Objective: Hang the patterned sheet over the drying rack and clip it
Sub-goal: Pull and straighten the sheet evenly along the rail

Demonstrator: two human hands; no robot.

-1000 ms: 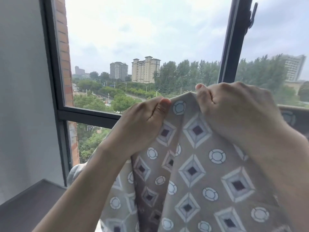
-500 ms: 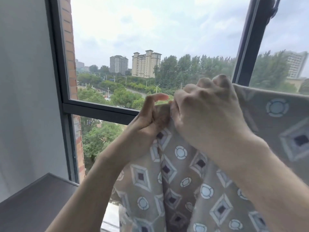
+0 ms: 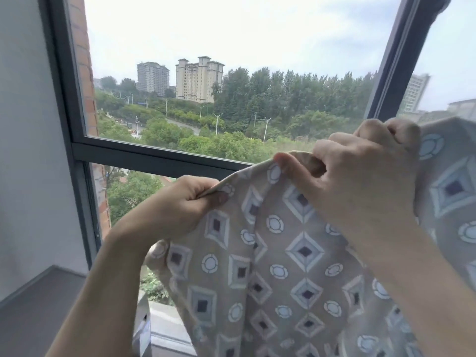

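Note:
The patterned sheet (image 3: 278,266), beige with grey-blue diamonds and white rings, hangs in front of me and fills the lower right of the view. My left hand (image 3: 177,202) pinches its top edge between thumb and curled fingers. My right hand (image 3: 360,173), higher and to the right, grips the same top edge in a fist with the thumb pressed on the cloth. A short span of the edge sags between the two hands. No drying rack and no clip is in view.
A dark-framed window (image 3: 159,158) stands right behind the sheet, with a vertical mullion (image 3: 394,57) at upper right. A grey wall (image 3: 28,140) closes the left side, and a dark ledge (image 3: 38,313) runs at lower left.
My hands were touching half a second ago and have drawn apart along the top edge. The left hand has dropped lower and left, the right stays high, and the view has swung left.

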